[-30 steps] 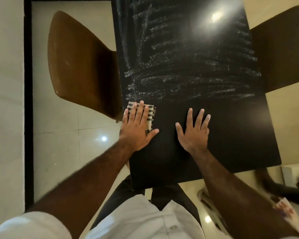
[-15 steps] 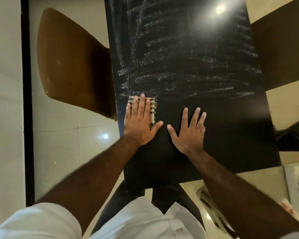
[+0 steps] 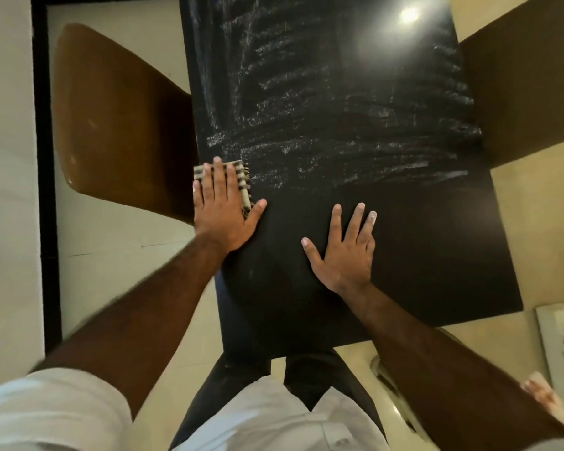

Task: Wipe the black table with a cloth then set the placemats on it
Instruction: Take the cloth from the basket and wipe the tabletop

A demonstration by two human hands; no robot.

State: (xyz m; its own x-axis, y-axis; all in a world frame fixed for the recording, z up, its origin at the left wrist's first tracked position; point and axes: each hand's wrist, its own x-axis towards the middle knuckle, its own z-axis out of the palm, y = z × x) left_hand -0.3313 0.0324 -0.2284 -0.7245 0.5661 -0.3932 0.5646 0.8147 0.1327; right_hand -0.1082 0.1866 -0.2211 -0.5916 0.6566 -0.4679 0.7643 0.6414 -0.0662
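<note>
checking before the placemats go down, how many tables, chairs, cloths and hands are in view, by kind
black rectangular table: 1
brown curved chairs: 2, one on the left, one on the right
striped folded cloth: 1
bare hands: 2, left hand flat on the cloth, right hand flat on the table
total: 6

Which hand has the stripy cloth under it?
The left hand: it presses flat on the striped cloth at the black table's left edge. The right hand lies flat on bare tabletop, touching no cloth.
</note>
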